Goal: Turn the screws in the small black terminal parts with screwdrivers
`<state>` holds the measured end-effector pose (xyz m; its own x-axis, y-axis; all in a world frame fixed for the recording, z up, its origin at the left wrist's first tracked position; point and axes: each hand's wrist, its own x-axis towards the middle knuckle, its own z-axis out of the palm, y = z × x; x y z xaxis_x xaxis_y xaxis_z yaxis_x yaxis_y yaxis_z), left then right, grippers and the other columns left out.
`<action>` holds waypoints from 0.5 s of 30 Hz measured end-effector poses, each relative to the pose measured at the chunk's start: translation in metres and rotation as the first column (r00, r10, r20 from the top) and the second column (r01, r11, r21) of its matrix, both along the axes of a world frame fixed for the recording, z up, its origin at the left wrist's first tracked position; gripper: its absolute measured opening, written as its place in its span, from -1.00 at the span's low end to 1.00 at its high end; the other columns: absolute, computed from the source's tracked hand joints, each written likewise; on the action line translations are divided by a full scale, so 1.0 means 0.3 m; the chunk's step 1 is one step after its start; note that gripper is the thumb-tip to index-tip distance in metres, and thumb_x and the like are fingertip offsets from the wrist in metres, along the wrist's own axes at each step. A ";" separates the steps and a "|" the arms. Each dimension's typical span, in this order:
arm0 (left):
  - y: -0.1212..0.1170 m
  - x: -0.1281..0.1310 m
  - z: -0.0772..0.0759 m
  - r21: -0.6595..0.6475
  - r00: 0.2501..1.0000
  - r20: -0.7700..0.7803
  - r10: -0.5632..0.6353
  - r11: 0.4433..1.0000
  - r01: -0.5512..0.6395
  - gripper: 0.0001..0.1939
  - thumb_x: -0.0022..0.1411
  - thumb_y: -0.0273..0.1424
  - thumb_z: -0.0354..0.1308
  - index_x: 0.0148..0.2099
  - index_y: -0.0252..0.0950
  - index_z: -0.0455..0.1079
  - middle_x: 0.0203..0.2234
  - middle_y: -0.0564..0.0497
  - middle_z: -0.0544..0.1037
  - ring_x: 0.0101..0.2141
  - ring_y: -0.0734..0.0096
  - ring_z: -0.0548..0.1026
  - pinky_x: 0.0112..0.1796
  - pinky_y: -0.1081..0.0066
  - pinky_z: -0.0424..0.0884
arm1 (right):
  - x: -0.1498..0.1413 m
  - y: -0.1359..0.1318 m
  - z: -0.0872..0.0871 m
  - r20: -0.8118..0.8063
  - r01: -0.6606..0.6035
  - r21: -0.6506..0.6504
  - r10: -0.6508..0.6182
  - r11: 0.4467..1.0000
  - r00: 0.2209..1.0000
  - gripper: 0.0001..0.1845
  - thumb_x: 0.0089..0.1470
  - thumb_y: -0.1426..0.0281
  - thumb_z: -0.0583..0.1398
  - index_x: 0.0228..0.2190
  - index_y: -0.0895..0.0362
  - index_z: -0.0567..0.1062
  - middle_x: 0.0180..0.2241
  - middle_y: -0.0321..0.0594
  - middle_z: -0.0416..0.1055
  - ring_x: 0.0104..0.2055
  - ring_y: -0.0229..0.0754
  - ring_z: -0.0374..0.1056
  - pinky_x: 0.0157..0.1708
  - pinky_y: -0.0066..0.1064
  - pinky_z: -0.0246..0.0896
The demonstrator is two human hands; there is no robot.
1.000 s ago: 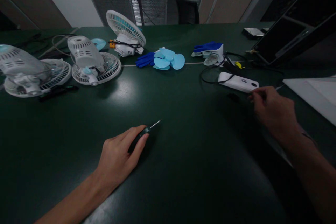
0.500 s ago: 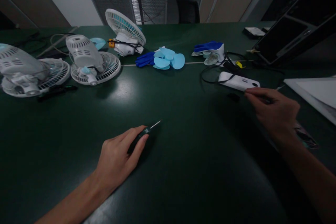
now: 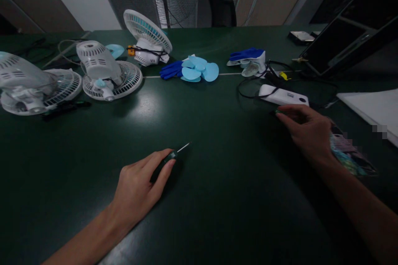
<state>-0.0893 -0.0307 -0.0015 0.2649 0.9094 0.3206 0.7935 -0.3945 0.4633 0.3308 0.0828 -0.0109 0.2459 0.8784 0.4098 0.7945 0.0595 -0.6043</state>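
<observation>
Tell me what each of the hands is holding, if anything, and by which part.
The left hand holds a screwdriver by its dark handle. The right hand is at a small dark object; whether it grips this cannot be told.

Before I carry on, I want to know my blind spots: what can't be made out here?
All in the head view:
Screwdriver: handle mostly covered by the left hand; tip type too small to tell.
Dark thing at the right hand: its shape, lost to that hand and dim light.
Printed sheet: partly behind the right forearm, partly pixelated.
Leftmost fan: cut off by the left edge.
</observation>
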 end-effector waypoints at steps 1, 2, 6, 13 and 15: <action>0.000 0.000 0.000 -0.002 1.000 -0.003 0.001 1.000 -0.001 -0.70 0.44 -0.26 0.09 0.12 -0.24 0.44 -0.13 -0.01 0.66 -0.33 0.44 0.65 -0.44 0.57 0.57 | 0.003 0.003 -0.005 -0.002 -0.001 -0.004 0.001 1.000 1.000 -0.65 0.06 0.22 0.31 -0.11 0.08 0.61 -0.16 -0.16 0.60 -0.16 -0.04 0.53 -0.08 -0.17 0.42; 0.000 0.000 -0.001 -0.004 1.000 -0.004 -0.001 1.000 0.001 -0.70 0.44 -0.26 0.08 0.12 -0.24 0.44 -0.14 -0.01 0.66 -0.33 0.44 0.65 -0.44 0.56 0.57 | 0.005 0.006 -0.009 -0.003 -0.001 -0.008 0.001 1.000 1.000 -0.65 0.06 0.22 0.31 -0.11 0.08 0.61 -0.16 -0.15 0.61 -0.17 -0.04 0.54 -0.09 -0.17 0.43; 0.000 -0.002 -0.001 0.000 1.000 0.002 -0.004 1.000 0.004 -0.70 0.44 -0.27 0.08 0.12 -0.24 0.44 -0.14 -0.02 0.66 -0.32 0.43 0.65 -0.42 0.55 0.58 | 0.008 0.011 -0.011 -0.011 0.010 -0.016 -0.011 1.000 1.000 -0.65 0.07 0.22 0.29 -0.11 0.07 0.61 -0.15 -0.15 0.60 -0.19 -0.05 0.54 -0.17 -0.21 0.43; 0.002 0.000 -0.002 0.003 1.000 0.006 -0.012 1.000 0.012 -0.69 0.43 -0.27 0.08 0.13 -0.24 0.44 -0.14 -0.02 0.66 -0.32 0.43 0.65 -0.42 0.55 0.58 | 0.019 0.020 -0.016 -0.047 0.008 -0.044 -0.010 0.999 0.999 -0.62 0.06 0.21 0.31 -0.09 0.09 0.61 -0.16 -0.13 0.60 -0.21 -0.06 0.53 -0.20 -0.23 0.44; 0.003 0.001 -0.001 0.002 1.000 0.007 -0.014 1.000 0.014 -0.70 0.43 -0.27 0.09 0.13 -0.24 0.44 -0.14 -0.02 0.66 -0.33 0.44 0.64 -0.42 0.55 0.57 | 0.022 0.024 -0.020 -0.060 -0.014 -0.058 0.011 0.998 0.998 -0.64 0.06 0.22 0.31 -0.10 0.08 0.61 -0.15 -0.14 0.60 -0.18 -0.07 0.53 -0.16 -0.22 0.44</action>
